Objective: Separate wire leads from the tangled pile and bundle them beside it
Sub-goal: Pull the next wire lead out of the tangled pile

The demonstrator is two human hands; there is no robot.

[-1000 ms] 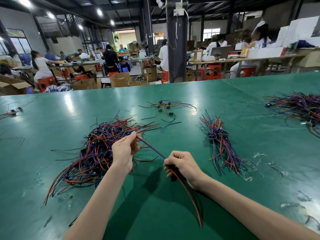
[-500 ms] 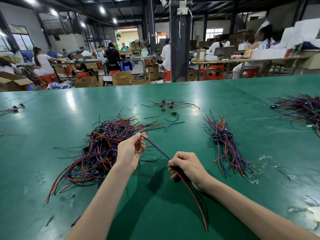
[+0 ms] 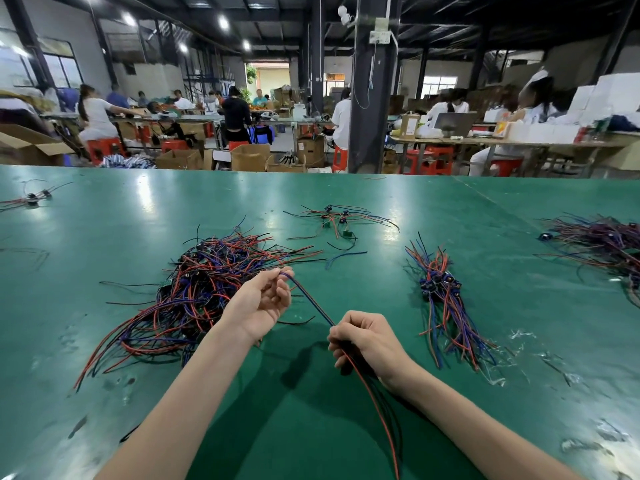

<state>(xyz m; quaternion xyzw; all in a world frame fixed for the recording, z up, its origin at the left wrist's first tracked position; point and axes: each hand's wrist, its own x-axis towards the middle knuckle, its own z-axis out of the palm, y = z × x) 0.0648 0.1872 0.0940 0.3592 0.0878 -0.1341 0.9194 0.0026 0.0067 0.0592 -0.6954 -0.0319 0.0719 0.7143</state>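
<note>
So right now the left hand (image 3: 263,299) is pinching one end of a wire lead (image 3: 311,303) at its fingertips, palm turned up, right at the near edge of the tangled pile (image 3: 201,289). The right hand (image 3: 363,341) is curling its grip round the same lead lower down, and red and dark tails are trailing out of that fist toward the bottom of the frame. I can't tell whether it's one lead or a few in there.

The bit that matters, I'd say: the lead is stretching diagonally between the two hands, from upper left to lower right, clear of the pile apart from the pinched end. The bundle (image 3: 446,306) of sorted leads is lying right of centre, with its long axis running roughly up and down the frame, connectors at the upper end. It's sitting to the right of the right hand, so that hand is much the nearer one for laying the lead alongside.

Everything is sitting on a glossy green worktop (image 3: 138,209). A small cluster (image 3: 336,220) of leads is lying above centre, a second pile (image 3: 602,244) at the right edge, and plastic scraps (image 3: 519,336) are lying just right of the bundle. Behind is a workshop, with a dark pillar (image 3: 370,98), cardboard boxes, red stools and people working at benches.
</note>
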